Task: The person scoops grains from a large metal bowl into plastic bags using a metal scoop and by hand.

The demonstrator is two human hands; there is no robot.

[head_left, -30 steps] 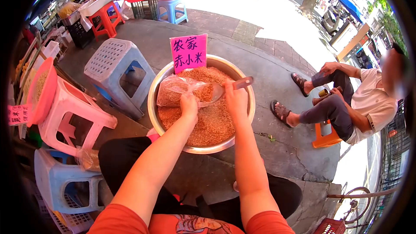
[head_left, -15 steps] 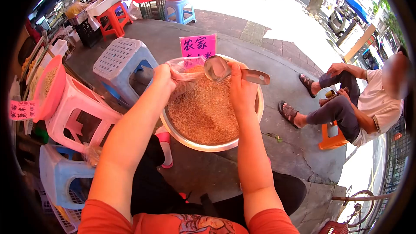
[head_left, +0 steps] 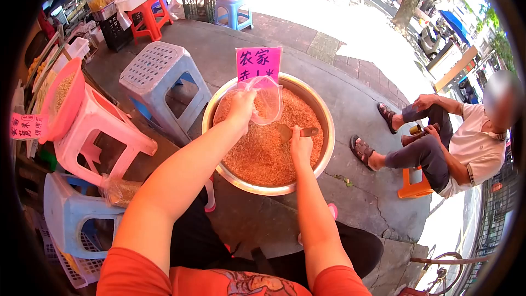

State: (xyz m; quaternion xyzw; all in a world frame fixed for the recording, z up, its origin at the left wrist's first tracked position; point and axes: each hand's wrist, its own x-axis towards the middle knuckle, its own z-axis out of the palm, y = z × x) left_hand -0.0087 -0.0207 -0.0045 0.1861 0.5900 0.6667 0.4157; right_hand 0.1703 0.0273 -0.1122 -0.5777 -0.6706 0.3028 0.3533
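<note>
A wide metal basin (head_left: 330, 131) stands in front of me, full of reddish-brown grain (head_left: 257, 159). My left hand (head_left: 242, 108) is closed on the edge of a clear plastic bag (head_left: 268, 101), holding it over the far part of the basin with its mouth spread. How much grain the bag contains is hard to make out. My right hand (head_left: 301, 143) grips the handle of a metal scoop (head_left: 284, 132), whose bowl is down at the grain, right of the bag. Behind the bag, a pink handwritten sign (head_left: 258, 61) stands at the basin's far side.
At left are a blue-grey stool (head_left: 156, 71), a pink stool (head_left: 104, 131) carrying a pink bowl (head_left: 66, 93), and a lower blue stool (head_left: 82, 225). A seated person (head_left: 466, 137) is on the right. More goods and stools line the far left.
My right hand has brought the scoop down from beside the bag's mouth to the grain. The bag has shifted right and lower with my left hand, and its mouth shows wider.
</note>
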